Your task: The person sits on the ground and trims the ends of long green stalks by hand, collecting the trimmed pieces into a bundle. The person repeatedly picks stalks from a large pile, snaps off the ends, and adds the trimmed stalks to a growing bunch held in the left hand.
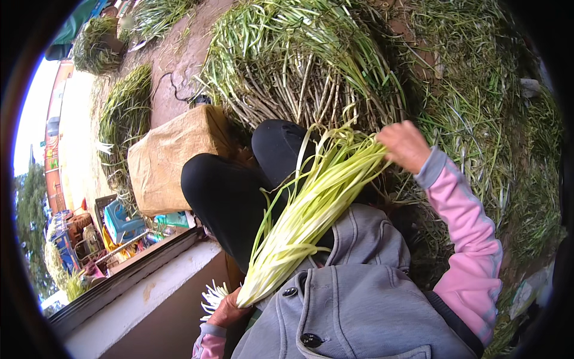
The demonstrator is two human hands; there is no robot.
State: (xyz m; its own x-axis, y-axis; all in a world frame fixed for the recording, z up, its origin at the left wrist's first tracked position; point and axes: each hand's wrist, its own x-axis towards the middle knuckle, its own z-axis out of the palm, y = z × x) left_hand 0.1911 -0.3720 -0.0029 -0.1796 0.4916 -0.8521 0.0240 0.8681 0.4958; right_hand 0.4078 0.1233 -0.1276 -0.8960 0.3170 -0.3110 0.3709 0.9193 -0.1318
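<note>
A large bunch of yellow-green leafy stalks, possibly blanched garlic chives, lies slantwise across my lap. My left hand grips its white lower end, with the pale stalk ends sticking out beyond the fist. At the leafy end, my right hand is closed at the leaf tips; the fingers are slightly blurred, and how many leaves they hold is hidden. Past my knees rests a big heap of green-leaved stalks with brownish, soil-stained lower parts turned towards me.
A tan cloth-covered block stands left of my knees. More green bundles lie beyond it. Loose leaves cover the ground at right. A ledge runs along the lower left, with a blue plastic stool past it.
</note>
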